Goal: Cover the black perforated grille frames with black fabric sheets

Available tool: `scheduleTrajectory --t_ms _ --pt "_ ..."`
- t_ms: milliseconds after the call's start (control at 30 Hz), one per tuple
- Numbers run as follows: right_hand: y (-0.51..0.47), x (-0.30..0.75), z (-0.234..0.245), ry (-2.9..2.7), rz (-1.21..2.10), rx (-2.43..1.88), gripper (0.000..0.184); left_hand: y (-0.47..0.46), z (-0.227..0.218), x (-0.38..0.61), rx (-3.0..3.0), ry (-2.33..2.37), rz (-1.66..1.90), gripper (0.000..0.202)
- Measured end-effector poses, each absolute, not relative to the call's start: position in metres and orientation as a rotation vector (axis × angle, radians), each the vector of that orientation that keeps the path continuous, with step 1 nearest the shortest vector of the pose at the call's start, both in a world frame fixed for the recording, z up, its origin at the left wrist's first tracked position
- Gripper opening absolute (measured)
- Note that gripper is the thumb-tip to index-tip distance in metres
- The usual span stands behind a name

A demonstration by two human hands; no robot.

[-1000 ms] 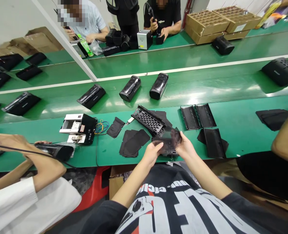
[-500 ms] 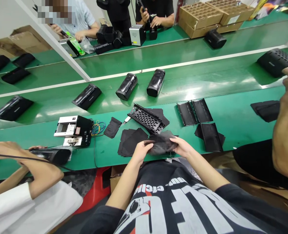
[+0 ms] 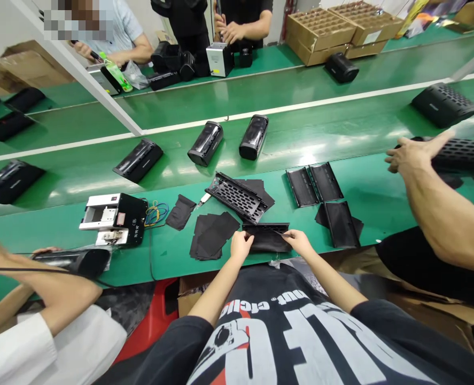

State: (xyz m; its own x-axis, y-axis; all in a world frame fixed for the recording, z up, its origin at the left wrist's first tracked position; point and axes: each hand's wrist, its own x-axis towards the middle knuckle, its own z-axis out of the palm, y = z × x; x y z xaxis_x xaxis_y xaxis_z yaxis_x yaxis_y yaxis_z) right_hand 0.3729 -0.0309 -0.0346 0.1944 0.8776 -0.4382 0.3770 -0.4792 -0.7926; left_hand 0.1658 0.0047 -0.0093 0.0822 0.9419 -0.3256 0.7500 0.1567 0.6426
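A thin black mesh sheet lies over a black perforated panel at the table's near edge. My left hand is closed on the sheet's left end, by the panel's end. At the other end, my right hand pinches the sheet's upper right corner, slightly raised. Most of the panel is hidden under the sheet. To the left lies a stack of black sheets. Just beyond, another perforated panel rests on more sheets. Several panels with dark inner faces sit to the right.
A white-and-black machine with coiled wires stands left, near a white-handled tool. Black speaker-like housings lie along the green conveyor. A co-worker's arm reaches in from the right, another's arm from the left.
The mesh sheet, blurred and held up between my hands before, now lies down over the panel. The co-worker's hand at right has come forward with a perforated black housing.
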Motion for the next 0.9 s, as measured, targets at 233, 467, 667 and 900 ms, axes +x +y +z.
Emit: scheduleTrajectory --t_ms 233,467,667,900 --pt "-0.030 0.369 -0.035 -1.411 0.965 -2.302 0.027 -0.001 -0.014 0.166 1.780 1.842 0.276 0.017" --pt "-0.030 0.369 -0.033 -1.504 0.877 -2.405 0.033 -0.001 -0.022 0.158 1.474 1.818 0.424 0.035" --pt "-0.029 0.376 -0.030 -1.487 0.974 -2.347 0.030 -0.004 -0.018 0.154 1.388 1.777 0.487 0.026" --pt "-0.033 0.385 0.006 -1.457 1.031 -2.075 0.033 -0.024 0.024 0.144 1.024 1.612 0.734 0.032"
